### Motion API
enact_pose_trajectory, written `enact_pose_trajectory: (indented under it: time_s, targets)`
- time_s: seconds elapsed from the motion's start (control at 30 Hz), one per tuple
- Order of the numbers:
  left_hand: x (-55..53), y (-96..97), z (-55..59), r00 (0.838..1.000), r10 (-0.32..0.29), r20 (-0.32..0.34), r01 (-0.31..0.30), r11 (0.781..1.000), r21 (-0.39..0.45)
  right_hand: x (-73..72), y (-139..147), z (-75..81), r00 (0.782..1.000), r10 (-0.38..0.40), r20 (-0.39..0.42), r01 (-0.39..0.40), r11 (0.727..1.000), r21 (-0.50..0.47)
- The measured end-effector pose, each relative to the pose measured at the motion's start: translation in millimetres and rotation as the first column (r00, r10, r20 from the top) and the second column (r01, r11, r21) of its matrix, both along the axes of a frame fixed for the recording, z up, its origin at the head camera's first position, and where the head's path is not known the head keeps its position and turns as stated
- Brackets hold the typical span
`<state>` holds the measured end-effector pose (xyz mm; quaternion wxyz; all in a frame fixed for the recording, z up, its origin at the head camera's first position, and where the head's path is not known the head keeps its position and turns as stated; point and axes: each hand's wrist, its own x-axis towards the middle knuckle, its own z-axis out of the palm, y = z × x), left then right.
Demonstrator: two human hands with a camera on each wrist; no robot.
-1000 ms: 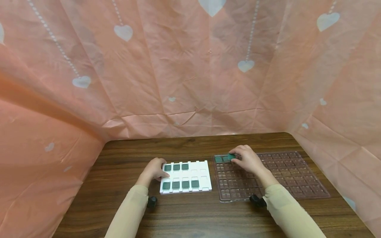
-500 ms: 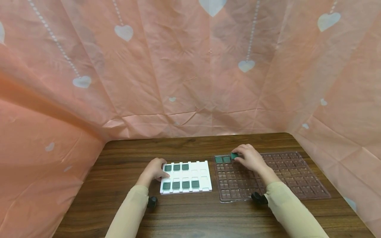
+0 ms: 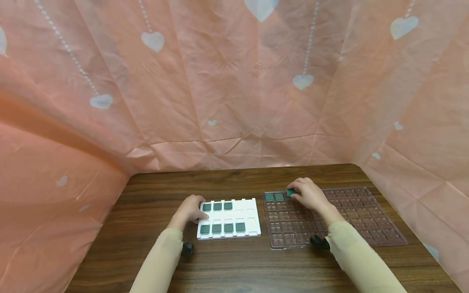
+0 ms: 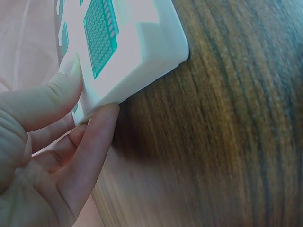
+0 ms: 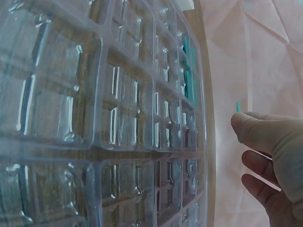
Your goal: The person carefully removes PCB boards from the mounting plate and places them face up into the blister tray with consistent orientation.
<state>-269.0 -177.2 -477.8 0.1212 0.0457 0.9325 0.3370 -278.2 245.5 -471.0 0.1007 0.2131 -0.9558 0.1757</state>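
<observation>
My left hand (image 3: pixel 188 209) grips the left edge of a white plastic tray (image 3: pixel 239 215), thumb on top and fingers against its side. Thin green square chips (image 3: pixel 217 228) sit in two rows of its pockets; in the left wrist view, one chip (image 4: pixel 101 38) shows a dotted grid. Over the back row of a clear compartment tray (image 3: pixel 366 203), my right hand (image 3: pixel 307 195) pinches another green square chip (image 3: pixel 290 191) between thumb and fingers. That chip appears edge-on in the right wrist view. Two more chips (image 3: pixel 274 197) lie in the clear tray's back left pockets.
Both trays lie on a dark wood-grain table (image 3: pixel 227 264), with a narrow gap between them. A pink curtain (image 3: pixel 234 101) with white hearts hangs behind the table and along its sides. A black wrist device (image 3: pixel 319 243) is by the right sleeve.
My right hand has moved slightly right along the clear tray's back row with its chip, uncovering the chip in the second pocket. The left hand and white tray look unmoved.
</observation>
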Motion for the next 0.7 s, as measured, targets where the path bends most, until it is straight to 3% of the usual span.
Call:
enact_pose_trajectory:
  time_s: [0.33, 0.7]
  targets:
    - [3.1, 0.2, 4.3, 1.000, -0.012, -0.006, 0.012, 1.000, 0.006, -3.1, 0, -5.2, 1.000, -0.006, 0.002, 0.006, 0.999, 0.038]
    - [0.4, 0.8, 0.3, 1.000, -0.006, -0.002, 0.006, 1.000, -0.004, -7.7, 0, -12.3, 1.000, -0.002, -0.010, 0.003, 0.998, 0.059]
